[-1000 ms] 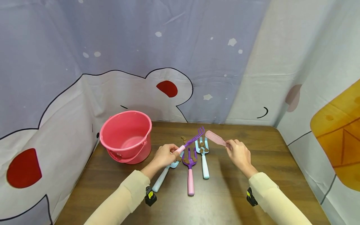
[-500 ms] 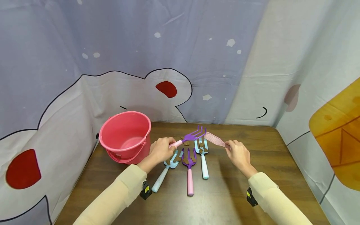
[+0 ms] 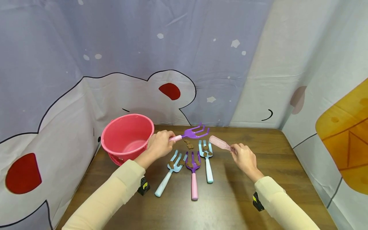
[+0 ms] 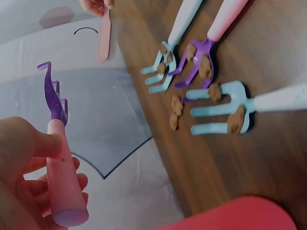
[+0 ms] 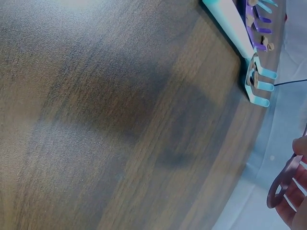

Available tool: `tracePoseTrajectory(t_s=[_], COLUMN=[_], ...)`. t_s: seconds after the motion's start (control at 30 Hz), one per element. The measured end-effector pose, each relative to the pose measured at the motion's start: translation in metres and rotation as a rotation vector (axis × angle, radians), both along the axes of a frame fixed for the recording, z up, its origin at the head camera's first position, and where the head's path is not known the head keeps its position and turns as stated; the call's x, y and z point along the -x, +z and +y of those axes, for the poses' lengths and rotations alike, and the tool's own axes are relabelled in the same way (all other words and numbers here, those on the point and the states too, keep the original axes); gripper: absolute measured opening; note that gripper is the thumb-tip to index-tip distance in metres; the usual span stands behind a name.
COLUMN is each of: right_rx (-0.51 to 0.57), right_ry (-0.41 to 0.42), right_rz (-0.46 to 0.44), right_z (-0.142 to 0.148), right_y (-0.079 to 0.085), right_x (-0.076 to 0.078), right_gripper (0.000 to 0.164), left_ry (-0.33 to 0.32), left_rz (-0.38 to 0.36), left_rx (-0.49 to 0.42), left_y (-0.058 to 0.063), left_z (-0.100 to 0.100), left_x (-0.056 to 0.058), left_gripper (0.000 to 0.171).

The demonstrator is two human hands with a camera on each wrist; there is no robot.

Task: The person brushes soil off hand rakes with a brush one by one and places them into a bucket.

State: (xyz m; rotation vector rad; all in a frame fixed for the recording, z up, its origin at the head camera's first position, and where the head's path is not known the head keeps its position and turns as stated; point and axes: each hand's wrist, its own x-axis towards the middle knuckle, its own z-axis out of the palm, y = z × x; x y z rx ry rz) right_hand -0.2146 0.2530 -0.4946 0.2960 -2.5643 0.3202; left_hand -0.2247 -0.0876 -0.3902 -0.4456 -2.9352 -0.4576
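Observation:
My left hand (image 3: 158,144) grips the pink handle of a purple garden rake (image 3: 192,133) with bent tines, raised above the table beside the bucket. Thumb and fingers wrap that handle in the left wrist view. At the right, my right hand (image 3: 244,158) holds a pink brush (image 3: 219,142) by its handle, its dotted head pointing left. Three small garden forks lie between the hands: a light blue fork (image 3: 174,167), a purple fork (image 3: 193,164) with pink handle, and another blue fork (image 3: 207,154). Brown clumps sit on their tines.
A pink bucket (image 3: 127,125) stands at the back left, partly covered by my left hand. Loose brown clumps (image 3: 188,144) lie behind the forks on the wooden table (image 3: 224,198). Printed cloth (image 3: 201,64) hangs along the back and sides.
My left hand has drawn the purple rake left and up, away from the brush and the forks, turning its tines to point right. My right hand with the brush stays nearly still.

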Motion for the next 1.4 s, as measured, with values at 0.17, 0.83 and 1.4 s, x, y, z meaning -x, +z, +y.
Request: tracePoseTrajectory(t_s=[0.17,0.83,1.4], right_rx=[0.002,-0.005,-0.023], right_ry=[-0.003,0.001,0.009], right_rz=[0.002,-0.002,-0.013], right_z=[0.0,0.0,0.003], right_y=[-0.001,-0.002,-0.006], right_x=[0.0,-0.001,-0.002], right_gripper=[0.017,0.017,0.02], left_ry=[0.008,0.149,0.203], left_rz=[0.048,0.008,0.025], left_rx=[0.041,0.095,0.12], left_y=[0.01,0.03,0.036], left_z=[-0.01,-0.063,-0.118], left_x=[0.003,0.021,0.02], left_gripper=[0.018,0.021,0.02])
